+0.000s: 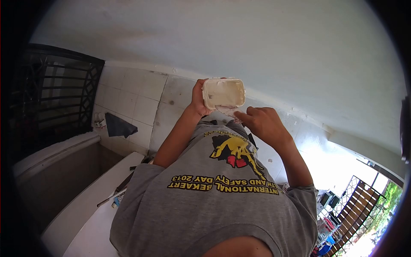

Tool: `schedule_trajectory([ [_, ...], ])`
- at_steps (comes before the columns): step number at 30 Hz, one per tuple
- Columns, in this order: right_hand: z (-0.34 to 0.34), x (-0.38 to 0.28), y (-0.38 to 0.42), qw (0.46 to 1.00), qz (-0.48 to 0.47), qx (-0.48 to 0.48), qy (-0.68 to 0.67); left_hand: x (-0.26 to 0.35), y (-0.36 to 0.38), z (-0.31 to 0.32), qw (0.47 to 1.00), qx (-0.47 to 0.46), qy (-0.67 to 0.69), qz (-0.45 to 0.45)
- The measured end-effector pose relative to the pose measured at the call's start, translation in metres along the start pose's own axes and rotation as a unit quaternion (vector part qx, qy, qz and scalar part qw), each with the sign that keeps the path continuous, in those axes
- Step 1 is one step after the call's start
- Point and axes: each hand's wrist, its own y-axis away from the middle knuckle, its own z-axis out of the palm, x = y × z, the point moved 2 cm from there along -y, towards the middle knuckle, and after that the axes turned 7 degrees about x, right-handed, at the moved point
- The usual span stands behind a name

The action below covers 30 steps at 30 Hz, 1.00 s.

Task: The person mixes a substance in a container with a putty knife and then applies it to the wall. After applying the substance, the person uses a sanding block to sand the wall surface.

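The fingers of your left hand (199, 102) are closed around one side of a single tub (223, 95), and those of your right hand (262, 123) pinch one thin, flat piece (228, 110) at the tub's near rim. You have two hands in view, each holding one thing. The tub is in front of your chest, off any surface, with its open side facing you; it is a rounded rectangle with a pale, smooth-looking inside, whitish smears along the rim and a small dark spot within. The flat piece is whitish with reddish-brown marks, and it overlaps the rim; you cannot make out its full outline or its material. Below them is your one grey cloth T-shirt (201, 210), softly creased, printed with yellow lettering and one figure in yellow, black and red. Beyond the tub runs one smooth, pale wall (239, 38), meeting a floor (143, 103) of square-edged, light tiles with dark joints. To your left there is one black grille (64, 90) with straight bars and angled pieces, and one dark, flat, angular sheet (120, 126) near it on the tiles. Nearer you on that side, one thin rod (112, 197) crosses the edge of a smooth white surface (92, 229). Far to your right is one gate (361, 207), its brown slats set against black metalwork, with green leaves (390, 201) behind it.
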Motion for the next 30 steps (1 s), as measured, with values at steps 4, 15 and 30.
schedule_trajectory([
  [4, -0.006, 0.008, 0.000, 1.000, -0.008, 0.005, -0.004, 0.000, -0.003, -0.012, 1.000, 0.004, 0.020, 0.009],
  [15, 0.013, 0.034, 0.002, 0.948, 0.106, 0.220, -0.202, -0.007, -0.001, 0.012, 0.993, 0.010, -0.078, 0.084],
  [30, 0.080, -0.014, 0.001, 0.630, 0.437, 0.259, -0.587, -0.017, -0.001, 0.024, 0.961, 0.044, -0.079, 0.262],
])
